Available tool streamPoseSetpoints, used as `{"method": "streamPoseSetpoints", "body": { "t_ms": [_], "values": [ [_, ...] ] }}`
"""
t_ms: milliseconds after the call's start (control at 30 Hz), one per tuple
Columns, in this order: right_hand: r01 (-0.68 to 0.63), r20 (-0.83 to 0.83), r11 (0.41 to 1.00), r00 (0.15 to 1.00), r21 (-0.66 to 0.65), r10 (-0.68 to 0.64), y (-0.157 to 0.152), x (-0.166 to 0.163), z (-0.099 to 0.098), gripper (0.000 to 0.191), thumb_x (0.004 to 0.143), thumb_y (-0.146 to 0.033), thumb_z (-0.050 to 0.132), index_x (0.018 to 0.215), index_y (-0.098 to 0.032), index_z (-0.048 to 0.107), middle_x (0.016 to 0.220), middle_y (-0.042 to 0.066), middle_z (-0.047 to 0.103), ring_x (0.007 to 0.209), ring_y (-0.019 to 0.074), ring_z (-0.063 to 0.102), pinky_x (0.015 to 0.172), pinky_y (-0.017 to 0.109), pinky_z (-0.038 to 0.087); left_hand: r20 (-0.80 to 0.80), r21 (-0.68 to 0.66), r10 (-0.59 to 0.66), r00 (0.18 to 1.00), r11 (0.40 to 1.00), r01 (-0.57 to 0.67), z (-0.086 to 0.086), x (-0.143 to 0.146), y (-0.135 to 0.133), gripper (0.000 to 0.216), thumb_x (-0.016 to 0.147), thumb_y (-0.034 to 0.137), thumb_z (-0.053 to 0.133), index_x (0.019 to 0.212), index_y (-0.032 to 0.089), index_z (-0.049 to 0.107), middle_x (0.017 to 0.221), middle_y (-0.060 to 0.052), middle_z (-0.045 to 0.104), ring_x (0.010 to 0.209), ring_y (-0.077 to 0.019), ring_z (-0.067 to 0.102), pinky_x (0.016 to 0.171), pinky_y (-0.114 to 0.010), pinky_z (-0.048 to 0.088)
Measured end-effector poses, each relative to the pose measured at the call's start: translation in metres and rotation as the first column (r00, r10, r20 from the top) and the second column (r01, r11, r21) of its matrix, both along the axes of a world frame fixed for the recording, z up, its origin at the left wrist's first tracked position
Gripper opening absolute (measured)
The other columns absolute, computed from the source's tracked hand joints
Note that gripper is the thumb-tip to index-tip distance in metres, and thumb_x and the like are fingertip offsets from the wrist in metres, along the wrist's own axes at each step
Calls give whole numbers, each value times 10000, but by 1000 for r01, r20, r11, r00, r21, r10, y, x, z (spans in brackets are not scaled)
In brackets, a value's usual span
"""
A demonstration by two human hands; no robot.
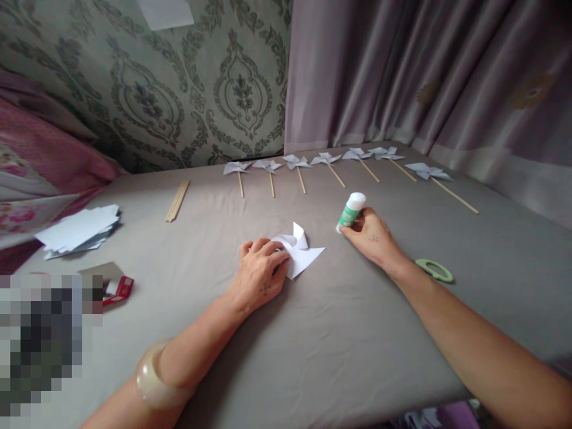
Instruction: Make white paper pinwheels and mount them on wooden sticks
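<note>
My left hand (259, 269) presses down on a folded white paper pinwheel (302, 251) that lies flat on the grey cloth-covered surface (313, 333). Its fingers curl onto the paper's left part. My right hand (372, 237) is closed round a green and white glue stick (351, 211), held tilted with its white cap pointing up and away. The two hands are a short way apart, with the pinwheel between them.
Several finished paper pinwheels on wooden sticks (300, 170) lie in a row along the far edge. A bundle of bare sticks (177, 201) lies far left, a pile of white paper squares (80, 231) at left, a red box (117, 290) near it, a green tape ring (434, 270) at right.
</note>
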State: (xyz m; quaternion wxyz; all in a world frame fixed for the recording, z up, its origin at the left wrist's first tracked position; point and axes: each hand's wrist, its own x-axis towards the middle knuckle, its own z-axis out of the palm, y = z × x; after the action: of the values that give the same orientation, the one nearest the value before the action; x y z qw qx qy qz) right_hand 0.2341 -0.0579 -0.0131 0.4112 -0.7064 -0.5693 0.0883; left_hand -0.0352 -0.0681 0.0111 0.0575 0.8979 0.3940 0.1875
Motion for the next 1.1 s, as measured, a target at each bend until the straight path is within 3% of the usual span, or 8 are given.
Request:
{"method": "streamPoseSetpoints", "body": {
  "t_ms": [100,200,267,333,400,500,833,1100],
  "values": [
    [-42,191,999,981,11,39,-18,5,12,240,696,-332,705,867,-206,593,812,83,696,716,253,667,595,366,521,-6,-5,5,1000,1000,-5,0,0,-1,244,927,263,467,966,249,708,1104,-37,694,1042,-225,548,905,-432,302],
    [-110,302,978,940,-175,160,-38,-8,32,112,772,-305,656,712,-221,613,613,28,633,565,219,613,517,337,463,-7,-9,1,1000,1000,-1,0,0,-1,262,933,255,451,945,242,712,1076,-45,696,1026,-222,544,900,-429,300],
    [-323,209,922,907,-214,366,-47,-28,42,81,798,-286,660,751,-223,641,676,11,654,607,186,620,564,313,479,-7,-11,-1,1000,1000,1,0,0,-1,267,936,254,445,936,243,712,1068,-45,695,1021,-220,541,895,-425,301],
    [-539,199,824,800,-173,566,-52,-50,46,64,803,-238,673,862,-219,659,849,21,679,762,177,639,697,305,504,-7,-10,2,1000,1000,-2,-1,0,-1,265,937,254,445,938,245,710,1068,-43,695,1020,-220,539,891,-420,303],
    [-627,230,763,728,-160,646,-53,-67,44,138,805,-196,675,940,-216,654,968,33,668,902,186,629,795,311,498,-5,-5,7,1000,1000,-7,-1,0,-1,264,938,252,445,942,246,709,1064,-43,696,1016,-218,539,890,-418,302],
    [-633,259,756,712,-166,653,-52,-78,35,116,827,-199,664,942,-209,651,981,36,655,974,200,610,844,328,483,3,11,6,1000,1000,-6,-3,-1,-1,259,937,247,450,942,244,709,1059,-40,697,1013,-217,538,888,-418,304],
    [-610,236,772,735,-178,636,-49,-80,26,89,888,-211,599,867,-191,684,904,30,641,854,172,615,779,299,461,35,16,-2,999,1000,2,-5,-1,1,206,904,226,505,917,241,710,1063,-26,699,1008,-228,543,865,-431,310],
    [-492,122,865,857,-98,501,-40,-84,18,103,895,-200,578,849,-192,670,849,21,670,781,160,630,716,276,443,53,24,-2,999,1000,0,-6,0,1,211,913,241,500,896,237,710,1035,-31,701,983,-223,543,868,-431,323]
  ]
}}
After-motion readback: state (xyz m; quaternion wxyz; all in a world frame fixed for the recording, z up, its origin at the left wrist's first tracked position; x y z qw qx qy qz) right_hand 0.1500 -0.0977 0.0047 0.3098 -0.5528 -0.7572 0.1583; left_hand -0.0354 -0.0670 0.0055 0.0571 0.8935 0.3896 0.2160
